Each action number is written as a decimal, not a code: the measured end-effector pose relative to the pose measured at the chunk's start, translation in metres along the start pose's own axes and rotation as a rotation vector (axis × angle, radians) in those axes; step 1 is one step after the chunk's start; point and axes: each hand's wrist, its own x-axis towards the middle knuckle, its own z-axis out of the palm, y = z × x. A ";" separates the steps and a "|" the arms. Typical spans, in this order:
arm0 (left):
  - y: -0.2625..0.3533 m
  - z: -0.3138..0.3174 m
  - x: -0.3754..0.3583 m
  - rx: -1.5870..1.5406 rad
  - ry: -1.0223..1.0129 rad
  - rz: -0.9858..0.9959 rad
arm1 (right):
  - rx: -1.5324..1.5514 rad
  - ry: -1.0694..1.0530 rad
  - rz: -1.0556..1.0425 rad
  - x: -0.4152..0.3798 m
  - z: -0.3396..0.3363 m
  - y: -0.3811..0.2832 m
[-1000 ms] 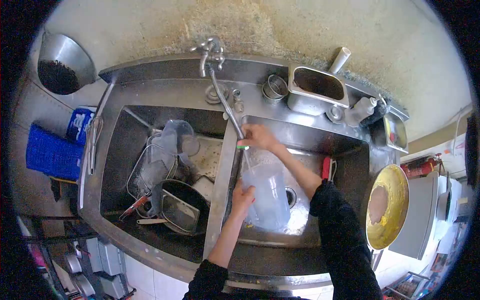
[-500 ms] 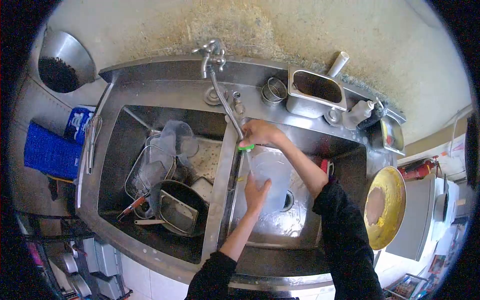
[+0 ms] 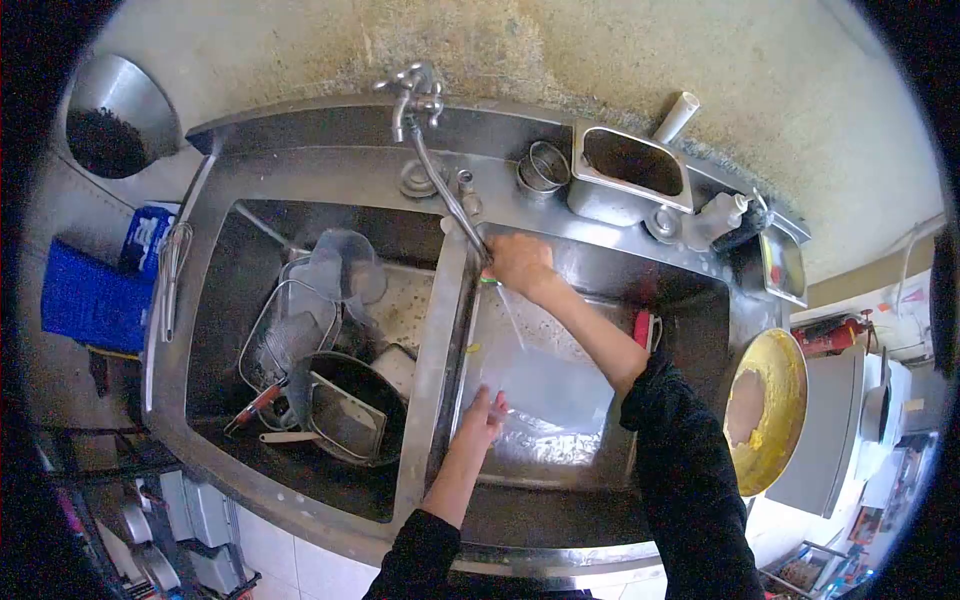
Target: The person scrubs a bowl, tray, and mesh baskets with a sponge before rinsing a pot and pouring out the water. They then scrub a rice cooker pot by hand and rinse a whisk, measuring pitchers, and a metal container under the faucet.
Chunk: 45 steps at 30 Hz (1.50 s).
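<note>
My right hand (image 3: 520, 265) is wrapped around the end of the metal faucet hose (image 3: 448, 195), whose green tip (image 3: 487, 277) shows under my fingers. A thin stream of water runs down from it onto a translucent plastic container (image 3: 560, 385), tilted in the right sink basin (image 3: 560, 512). My left hand (image 3: 482, 420) grips the container's near left edge, thumb and fingers closed on it. Beneath the container, the basin floor is wet and shiny.
The left basin (image 3: 225, 400) holds a dark pan (image 3: 395, 415), a wire basket (image 3: 250, 345) and clear plastic containers (image 3: 350, 265). Along the back ledge stand a steel pan (image 3: 630, 200) and a squeeze bottle (image 3: 715, 220). A yellow-coated bowl (image 3: 790, 400) sits at right.
The plastic container has tilted flatter and moved toward the lower right. My left hand has moved down to its near edge. My right hand has shifted slightly, still on the hose.
</note>
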 end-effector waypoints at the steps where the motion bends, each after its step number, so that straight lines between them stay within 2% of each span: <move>1: -0.003 -0.002 -0.001 -0.046 0.020 -0.028 | 0.007 0.011 -0.014 -0.002 -0.001 0.000; 4: -0.011 -0.007 0.018 -0.204 0.144 -0.154 | 0.006 0.014 -0.033 -0.003 -0.003 0.001; 7: -0.008 -0.011 0.013 -0.548 0.188 -0.346 | -0.020 -0.004 -0.066 0.002 -0.002 0.006; 8: -0.009 -0.018 0.018 -0.550 0.136 -0.369 | -0.031 -0.012 -0.083 0.003 -0.002 0.006; 10: -0.017 -0.047 0.048 -0.554 0.030 -0.412 | -0.107 -0.031 0.022 -0.008 -0.030 -0.008; 12: -0.017 -0.048 0.037 -0.418 0.025 -0.327 | -0.158 0.003 0.120 -0.008 -0.035 -0.014; 14: -0.020 -0.033 0.004 -0.197 0.019 -0.164 | -0.184 0.095 0.213 0.007 -0.018 -0.011; 17: -0.028 -0.008 -0.038 0.125 -0.028 0.142 | -0.102 0.075 0.057 0.002 -0.004 -0.007; 20: -0.037 0.015 -0.058 0.465 -0.184 0.542 | -0.013 -0.036 -0.047 0.009 -0.004 0.003; 23: -0.039 0.020 -0.056 1.059 -0.336 1.315 | -0.132 0.042 0.035 0.006 -0.001 -0.012; 24: -0.036 0.024 -0.071 1.005 -0.409 1.085 | -0.147 0.041 0.024 0.005 -0.002 -0.014; 27: -0.032 0.018 -0.055 0.952 -0.401 1.148 | -0.135 0.025 -0.031 -0.003 0.000 -0.017; 30: -0.024 0.023 -0.051 0.729 -0.391 0.917 | -0.022 0.036 -0.142 -0.007 0.003 -0.005; 33: -0.008 0.043 -0.059 0.509 -0.158 0.525 | 0.125 0.122 -0.234 -0.041 0.005 0.022; 34: -0.002 0.041 -0.057 0.410 -0.098 0.375 | 0.116 0.132 -0.152 -0.073 -0.015 0.018; 35: -0.001 0.035 -0.050 0.303 -0.044 0.218 | 0.307 0.299 -0.203 -0.103 -0.023 0.024; 36: -0.005 0.027 -0.042 0.191 0.003 0.053 | 0.375 0.333 -0.227 -0.120 -0.017 0.045; 37: -0.011 0.018 -0.039 0.078 0.046 -0.119 | 0.533 0.269 -0.053 -0.151 -0.030 0.046; 39: -0.025 -0.001 -0.037 -0.030 -0.011 -0.267 | 0.778 0.304 0.139 -0.202 -0.024 0.073; 40: -0.026 -0.005 -0.037 -0.078 -0.042 -0.341 | 0.817 0.391 0.084 -0.226 -0.021 0.086; 42: -0.017 0.005 -0.052 -0.134 -0.100 -0.445 | 0.820 0.489 0.282 -0.269 -0.011 0.103; 43: -0.012 0.013 -0.070 -0.160 -0.131 -0.501 | 0.784 0.554 0.369 -0.290 0.019 0.137; 44: 0.005 0.029 -0.105 -0.093 -0.248 -0.407 | 0.899 0.560 0.446 -0.307 0.028 0.138; 45: 0.027 0.037 -0.121 -0.155 -0.387 -0.478 | 0.851 0.554 0.501 -0.317 0.045 0.140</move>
